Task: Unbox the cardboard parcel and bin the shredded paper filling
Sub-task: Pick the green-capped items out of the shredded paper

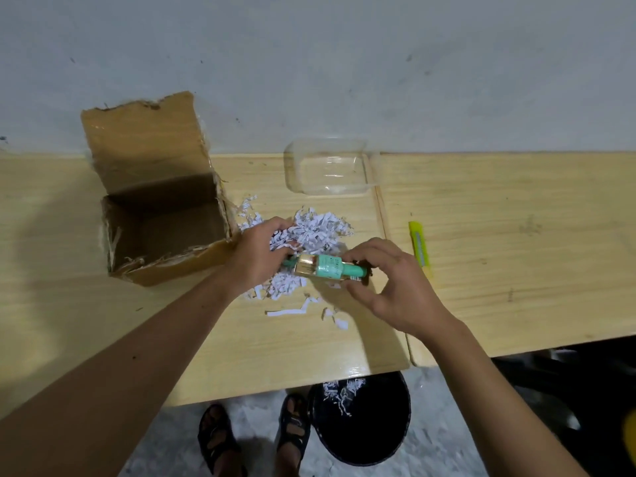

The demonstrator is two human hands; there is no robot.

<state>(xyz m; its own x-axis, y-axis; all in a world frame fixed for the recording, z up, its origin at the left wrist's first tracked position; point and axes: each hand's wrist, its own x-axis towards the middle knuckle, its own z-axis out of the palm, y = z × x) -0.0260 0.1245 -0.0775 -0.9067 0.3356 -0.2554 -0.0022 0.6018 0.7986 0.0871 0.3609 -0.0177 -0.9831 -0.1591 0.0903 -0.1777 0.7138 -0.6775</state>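
Black and round, the bin [361, 421] sits at the bottom of the frame, under the near edge of the table [516, 235], with a few paper strips already inside. Above it, the right hand [395, 290] pinches the dark cap end of a green bottle [327, 268]. The bottle lies sideways, its long side running left to right. The left hand [261, 256] is curled shut around a clump of the shredded paper [316, 232], right at the bottle's gold end. The paper pile lies just past both hands, nearer the left one. To bin it, I think the left hand must bring it back toward the body. Farther away, at the left of the frame, the cardboard box [165, 228] stands open and looks empty.
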